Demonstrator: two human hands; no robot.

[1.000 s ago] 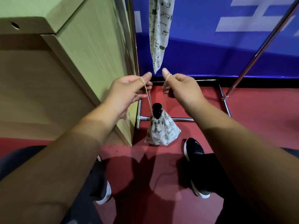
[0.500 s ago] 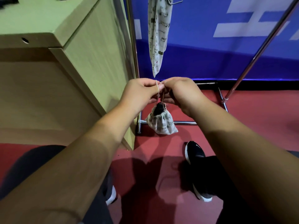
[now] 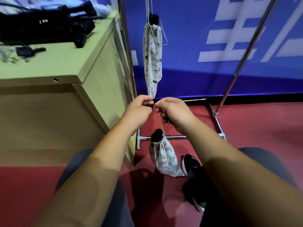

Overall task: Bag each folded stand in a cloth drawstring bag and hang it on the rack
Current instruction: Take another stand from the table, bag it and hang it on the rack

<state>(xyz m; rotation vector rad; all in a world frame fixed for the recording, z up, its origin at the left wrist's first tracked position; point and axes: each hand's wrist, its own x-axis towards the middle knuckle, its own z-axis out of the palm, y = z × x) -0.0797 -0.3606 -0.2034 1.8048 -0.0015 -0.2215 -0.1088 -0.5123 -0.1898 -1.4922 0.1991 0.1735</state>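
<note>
A pale printed cloth drawstring bag point(image 3: 164, 158) dangles below my hands, and the black top of a folded stand point(image 3: 157, 134) pokes out of its gathered mouth. My left hand point(image 3: 139, 110) and my right hand point(image 3: 174, 112) are close together above it, each pinching the thin drawstring point(image 3: 162, 128). A second printed bag point(image 3: 153, 58) hangs from the chrome rack point(image 3: 246, 51) just beyond my hands, also with a black stand end at its top.
A pale green cabinet point(image 3: 91, 74) stands at the left, with black folded stands point(image 3: 47, 25) and small items on top. The rack's base bars point(image 3: 216, 122) lie on the red floor before a blue wall. My black shoe point(image 3: 192, 166) is beside the hanging bag.
My hands came together, then rose, and the bag now hangs lower and tilts right. The view has tipped upward, bringing the cabinet top and the upper part of the hung bag into sight.
</note>
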